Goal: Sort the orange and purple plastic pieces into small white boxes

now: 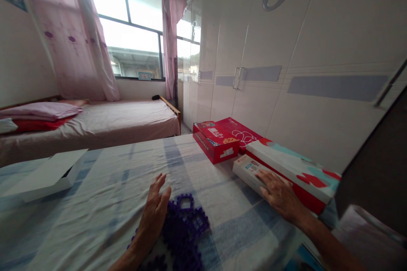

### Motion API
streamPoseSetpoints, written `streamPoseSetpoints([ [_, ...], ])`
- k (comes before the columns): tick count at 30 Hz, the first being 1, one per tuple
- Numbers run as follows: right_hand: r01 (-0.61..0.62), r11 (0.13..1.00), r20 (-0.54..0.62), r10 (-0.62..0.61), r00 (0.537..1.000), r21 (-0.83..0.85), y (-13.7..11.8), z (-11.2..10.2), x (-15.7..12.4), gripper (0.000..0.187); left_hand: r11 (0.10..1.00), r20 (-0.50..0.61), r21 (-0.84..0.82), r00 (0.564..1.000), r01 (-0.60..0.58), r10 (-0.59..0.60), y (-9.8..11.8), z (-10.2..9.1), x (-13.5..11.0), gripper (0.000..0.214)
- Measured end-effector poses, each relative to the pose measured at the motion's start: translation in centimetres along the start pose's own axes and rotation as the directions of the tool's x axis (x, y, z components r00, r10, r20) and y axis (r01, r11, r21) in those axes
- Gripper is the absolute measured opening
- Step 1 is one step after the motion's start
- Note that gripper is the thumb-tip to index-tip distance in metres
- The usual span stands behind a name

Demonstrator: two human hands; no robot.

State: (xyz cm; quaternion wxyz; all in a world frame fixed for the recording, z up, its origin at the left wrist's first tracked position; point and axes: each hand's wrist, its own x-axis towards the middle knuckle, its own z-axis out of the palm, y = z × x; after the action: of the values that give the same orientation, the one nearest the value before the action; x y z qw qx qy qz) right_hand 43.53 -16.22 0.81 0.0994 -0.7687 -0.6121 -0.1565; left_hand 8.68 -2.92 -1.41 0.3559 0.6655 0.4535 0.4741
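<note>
Two hands lie open and flat, gripping nothing. The left hand (154, 211) rests against a purple lattice mat (187, 224), near on the checked sheet (104, 203). The right hand (280, 194) presses a small white box (249, 169) (right, beside a long carton (295, 173)). Any lift would need curled fingers.

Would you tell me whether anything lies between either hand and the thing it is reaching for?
Nothing visible does. The left hand lies against the purple lattice piece on the checked sheet, and the right hand rests directly on the small white box.
</note>
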Motion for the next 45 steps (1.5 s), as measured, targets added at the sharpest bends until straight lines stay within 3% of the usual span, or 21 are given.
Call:
streamPoseSetpoints([
  [4,0.015,0.998,-0.058,-0.018,0.998,-0.056,-1.5,0.0,1.4,0.041,1.000,-0.014,0.015,1.000,-0.019,0.019,-0.4,0.0,0.1,0.051],
  [10,-0.092,0.976,-0.084,0.077,0.993,-0.196,-2.7,0.7,3.5,0.034,1.000,0.003,0.016,1.000,-0.024,0.024,-1.1,-0.2,0.4,0.050],
  [14,-0.133,0.963,-0.126,0.105,0.986,-0.236,-3.2,0.6,3.5,0.034,1.000,-0.023,-0.009,1.000,0.018,-0.018,-0.5,-0.2,0.0,0.050],
  [16,-0.103,0.970,-0.194,0.061,0.979,-0.218,-4.0,0.6,3.7,0.037,0.999,-0.036,-0.041,0.999,0.034,-0.035,0.4,-0.1,-0.5,0.049],
  [20,0.088,0.994,-0.311,-0.106,0.944,-0.069,-7.0,1.8,5.2,0.043,0.996,-0.018,-0.085,1.000,0.015,-0.016,2.0,-0.8,0.5,0.050],
  [22,0.162,0.987,-0.326,-0.154,0.933,-0.004,-8.7,3.0,6.1,0.044,0.996,-0.030,0.063,0.997,-0.065,0.067,2.1,-2.7,2.3,0.053],
  [24,0.197,0.980,-0.324,-0.176,0.930,0.034,-10.1,4.3,6.7,0.044,0.937,-0.098,0.339,0.987,-0.086,0.127,1.5,-5.9,4.5,0.058],
  [26,0.239,0.969,-0.325,-0.206,0.923,0.064,-10.7,5.6,6.9,0.044,0.811,-0.235,0.580,0.968,0.069,0.086,0.2,-10.1,6.7,0.064],
  [28,0.285,0.954,-0.343,-0.238,0.909,0.095,-10.6,6.5,7.0,0.043,0.648,-0.381,0.717,0.923,0.257,0.055,-1.6,-14.7,8.5,0.072],
  [31,0.319,0.939,-0.357,-0.255,0.899,0.131,-10.1,7.5,6.8,0.041,0.487,-0.557,0.713,0.829,0.503,-0.041,-4.4,-20.4,10.3,0.088],
  [33,0.323,0.935,-0.365,-0.252,0.896,0.149,-9.8,7.9,6.8,0.039,0.452,-0.570,0.703,0.815,0.549,-0.104,-5.9,-22.7,11.0,0.097],
  [37,0.353,0.921,-0.391,-0.268,0.881,0.164,-9.3,9.0,6.7,0.037,0.430,-0.537,0.700,0.817,0.571,-0.211,-7.6,-24.5,12.2,0.096],
  [41,0.381,0.910,-0.419,-0.285,0.862,0.166,-8.9,10.3,6.8,0.038,0.380,-0.524,0.703,0.799,0.601,-0.294,-8.1,-24.5,13.3,0.082],
  [45,0.363,0.911,-0.410,-0.261,0.874,0.194,-8.8,10.6,6.9,0.036,0.351,-0.507,0.736,0.815,0.579,-0.280,-7.8,-24.2,13.5,0.071],
])
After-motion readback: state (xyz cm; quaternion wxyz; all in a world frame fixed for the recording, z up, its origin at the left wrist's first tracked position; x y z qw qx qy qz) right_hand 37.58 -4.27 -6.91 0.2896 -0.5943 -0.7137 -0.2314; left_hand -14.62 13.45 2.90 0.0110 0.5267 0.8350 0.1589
